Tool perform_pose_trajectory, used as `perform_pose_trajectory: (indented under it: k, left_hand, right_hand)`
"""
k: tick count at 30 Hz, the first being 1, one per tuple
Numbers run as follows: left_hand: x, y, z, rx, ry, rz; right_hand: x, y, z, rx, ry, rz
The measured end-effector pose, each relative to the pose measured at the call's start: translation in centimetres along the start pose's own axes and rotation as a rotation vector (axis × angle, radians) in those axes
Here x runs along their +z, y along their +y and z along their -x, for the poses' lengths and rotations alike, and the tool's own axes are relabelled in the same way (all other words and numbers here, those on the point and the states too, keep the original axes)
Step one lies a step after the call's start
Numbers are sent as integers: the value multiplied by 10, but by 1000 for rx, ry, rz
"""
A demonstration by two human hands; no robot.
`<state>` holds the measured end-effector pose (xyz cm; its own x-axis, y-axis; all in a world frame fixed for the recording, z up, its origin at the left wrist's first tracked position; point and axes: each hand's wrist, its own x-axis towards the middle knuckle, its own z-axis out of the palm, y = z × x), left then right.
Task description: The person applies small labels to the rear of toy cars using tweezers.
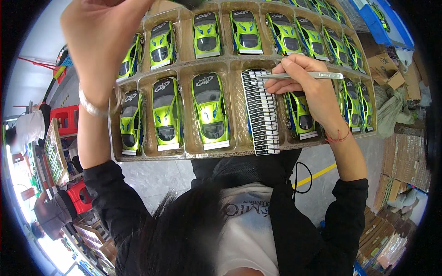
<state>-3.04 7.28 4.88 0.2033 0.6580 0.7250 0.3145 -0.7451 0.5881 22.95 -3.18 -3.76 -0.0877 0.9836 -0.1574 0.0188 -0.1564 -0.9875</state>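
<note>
A brown moulded tray point(239, 62) with rows of separate pockets fills the middle of the view, held over the person's lap, with no counter visible under it. Most pockets hold a lime-green toy car body point(210, 112) with blue stripes and dark windows, lying roof up. One pocket right of centre holds a long strip of small black-and-white stickers point(262, 112) running from far to near, its near end sticking out past the tray's near rim.

Below lies a grey concrete floor point(156, 177) with a yellow line point(315, 175) painted on it. Cardboard boxes point(384, 69) and sacks sit at the right, a blue crate point(380, 23) at far right, and stacked packs at the near right. At the left are red plastic stools point(64, 117) and another person seated well apart.

The right hand point(304, 78) hovers over the far end of the sticker strip, fingers pinched closed around silver tweezers point(308, 75) whose tip points left onto the strip. Its wrist carries a red string. The left hand point(103, 41) is raised at the tray's far left corner, back toward the camera, a metal bracelet on the wrist; whether its fingers grip anything I cannot tell.
</note>
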Motion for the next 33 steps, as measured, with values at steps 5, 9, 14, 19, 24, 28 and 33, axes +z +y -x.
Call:
perform_pose_trajectory:
  k: [5, 9, 14, 19, 24, 28, 33]
  left_hand:
    - [4, 45, 22, -199, -277, 185]
    - [16, 46, 28, -215, -303, 158]
    - [22, 52, 35, -512, -449, 149]
    - [31, 29, 54, -145, -366, 140]
    - [26, 41, 55, -99, -416, 90]
    - [23, 46, 57, -44, -408, 105]
    - [20, 41, 57, 59, -486, 70]
  right_hand:
    - [4, 2, -5, -27, -53, 13]
    - [7, 1, -5, -27, -49, 47]
    - [6, -1, -3, -38, -59, 112]
    - [-7, -9, 4, -318, -128, -16]
    - [-8, -31, 13, -693, -187, -150]
    - [1, -44, 14, -673, -179, 20]
    - [-3, -41, 11, -623, -201, -15]
